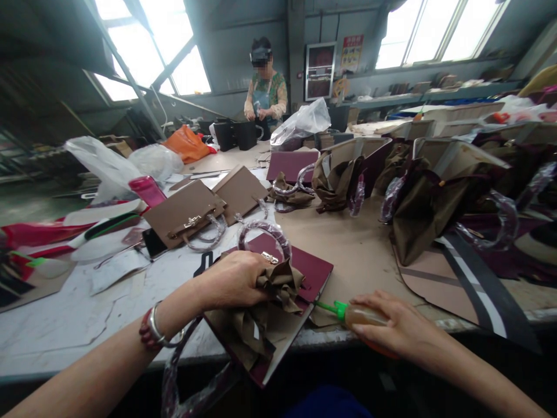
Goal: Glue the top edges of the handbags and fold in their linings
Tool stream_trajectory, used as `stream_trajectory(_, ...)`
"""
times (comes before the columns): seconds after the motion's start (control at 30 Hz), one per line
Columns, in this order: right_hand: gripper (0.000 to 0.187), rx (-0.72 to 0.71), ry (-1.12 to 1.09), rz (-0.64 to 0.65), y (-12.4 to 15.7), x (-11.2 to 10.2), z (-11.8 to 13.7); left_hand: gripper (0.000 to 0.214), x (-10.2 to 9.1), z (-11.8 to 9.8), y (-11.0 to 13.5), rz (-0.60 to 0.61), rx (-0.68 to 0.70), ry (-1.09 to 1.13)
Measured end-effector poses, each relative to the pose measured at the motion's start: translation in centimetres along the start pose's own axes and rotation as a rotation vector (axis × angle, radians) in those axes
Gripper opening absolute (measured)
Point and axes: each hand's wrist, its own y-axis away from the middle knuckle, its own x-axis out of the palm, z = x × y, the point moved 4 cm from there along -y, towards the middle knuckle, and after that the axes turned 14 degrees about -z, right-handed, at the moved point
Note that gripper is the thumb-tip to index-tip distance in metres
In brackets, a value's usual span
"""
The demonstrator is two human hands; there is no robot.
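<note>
A maroon handbag with plastic-wrapped handles lies at the table's front edge, its olive-brown lining pulled partly out. My left hand is closed on the bunched lining near a silver clasp. In my right hand is a glue bottle of amber liquid with a green nozzle, gripped around its body. The nozzle tip points left and meets the bag's edge; whether it touches cannot be made out. A bracelet and beads circle my left wrist.
Several maroon bags with olive linings stand along the right. Taupe bags lie ahead on the left, beside a pink object and clear plastic bags. Across the table, a person handles black bags.
</note>
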Motion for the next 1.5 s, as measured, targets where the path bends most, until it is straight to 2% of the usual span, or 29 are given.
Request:
stream_trajectory(0.17,0.045,-0.021,-0.019,-0.019,0.5,0.2,0.3,0.009,0.4,-0.1,0.2,-0.002,0.029,0.018)
stream_trajectory(0.5,0.042,-0.022,-0.105,0.040,2.3,1.4,1.3,0.011,0.9,-0.2,0.6,-0.027,0.036,0.028)
stream_trajectory(0.67,0.047,-0.001,-0.057,-0.057,1.8,1.1,0.7,0.012,1.1,0.0,0.8,-0.021,0.022,-0.012)
stream_trajectory(0.9,0.044,-0.017,-0.179,0.054,3.8,2.4,2.1,0.012,1.7,0.0,0.9,0.003,0.011,-0.022)
stream_trajectory(1.07,0.049,0.008,-0.117,-0.063,3.8,2.3,1.7,0.013,1.9,0.0,1.1,0.000,-0.004,-0.026)
stream_trajectory(1.27,0.057,0.043,-0.053,0.012,4.8,3.5,1.4,0.012,2.1,-0.2,1.3,0.013,-0.006,-0.023)
stream_trajectory(1.5,0.047,-0.004,-0.067,-0.135,3.6,2.3,0.0,0.012,2.1,-0.1,1.4,-0.002,-0.006,-0.005)
